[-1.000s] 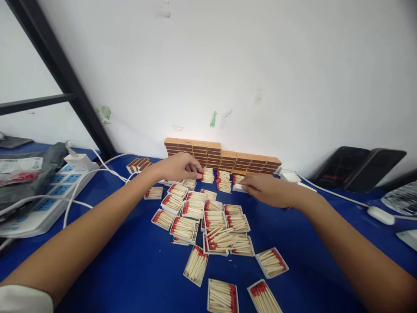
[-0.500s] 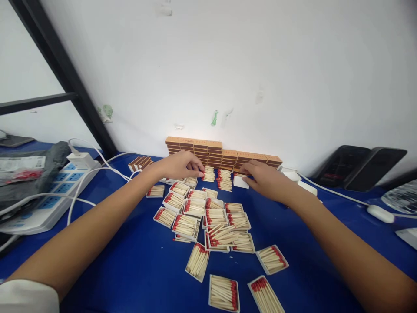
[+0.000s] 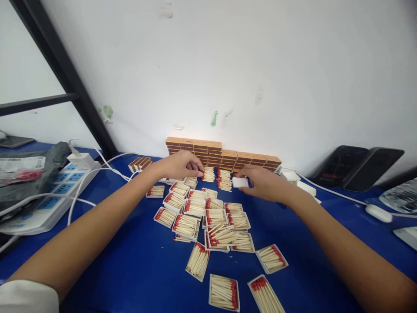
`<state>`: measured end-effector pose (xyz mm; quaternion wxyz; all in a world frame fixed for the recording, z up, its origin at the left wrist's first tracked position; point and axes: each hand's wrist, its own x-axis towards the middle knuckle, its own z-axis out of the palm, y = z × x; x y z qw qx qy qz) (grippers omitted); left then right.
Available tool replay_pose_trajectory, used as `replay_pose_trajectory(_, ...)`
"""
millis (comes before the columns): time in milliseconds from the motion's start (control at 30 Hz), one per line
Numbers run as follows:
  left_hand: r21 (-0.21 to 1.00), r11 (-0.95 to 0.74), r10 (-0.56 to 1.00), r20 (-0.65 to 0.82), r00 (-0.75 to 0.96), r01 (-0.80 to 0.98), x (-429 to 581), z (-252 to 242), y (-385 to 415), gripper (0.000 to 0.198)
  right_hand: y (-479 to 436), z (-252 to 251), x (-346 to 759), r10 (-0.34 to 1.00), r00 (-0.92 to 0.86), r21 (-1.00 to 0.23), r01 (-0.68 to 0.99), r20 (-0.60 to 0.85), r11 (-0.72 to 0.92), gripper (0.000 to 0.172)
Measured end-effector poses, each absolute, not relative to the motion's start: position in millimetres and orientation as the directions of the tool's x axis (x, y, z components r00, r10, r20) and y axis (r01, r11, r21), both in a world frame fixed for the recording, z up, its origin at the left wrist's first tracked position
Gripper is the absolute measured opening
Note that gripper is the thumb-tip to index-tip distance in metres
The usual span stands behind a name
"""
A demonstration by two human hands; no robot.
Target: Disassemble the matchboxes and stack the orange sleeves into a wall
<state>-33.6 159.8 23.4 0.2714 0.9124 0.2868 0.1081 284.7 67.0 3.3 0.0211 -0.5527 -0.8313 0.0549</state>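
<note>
The left hand (image 3: 180, 166) curved its fingers beside the left edge of a match pile (image 3: 209, 174); whether it pinched any could not be told. Right of that, a second pile (image 3: 224, 181) lay between both hands. A white tray (image 3: 239, 182) sat between the right hand's (image 3: 262, 184) parted thumb and fingers, its grip unclear.
</note>
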Motion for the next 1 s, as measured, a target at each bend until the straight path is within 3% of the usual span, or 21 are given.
replay_pose_trajectory(200,0.547,-0.689,0.595,0.053,0.802,0.476,-32,28,157,0.033,68,11,289,0.912,-0.408,-0.126,0.904,0.038,0.409,0.030)
replay_pose_trajectory(333,0.552,-0.676,0.606,0.038,0.795,0.489,-31,31,155,0.034,66,24,296,0.940,-0.336,-0.159,0.927,0.053,0.340,0.037)
replay_pose_trajectory(667,0.545,-0.658,0.629,0.019,0.777,0.519,-30,32,152,0.036,59,53,377,0.996,0.062,-0.034,0.997,-0.063,-0.064,0.033)
replay_pose_trajectory(800,0.545,-0.658,0.628,0.016,0.778,0.520,-31,32,152,0.034,54,55,359,0.990,-0.062,-0.111,0.993,-0.123,0.049,0.034)
replay_pose_trajectory(900,0.532,-0.673,0.622,0.031,0.782,0.514,-32,32,154,0.034,45,53,316,0.924,-0.277,-0.258,0.943,-0.265,0.209,0.037)
replay_pose_trajectory(1000,0.518,-0.686,0.619,0.047,0.784,0.511,-33,33,155,0.035,32,52,275,0.830,-0.469,-0.339,0.866,-0.300,0.367,0.035)
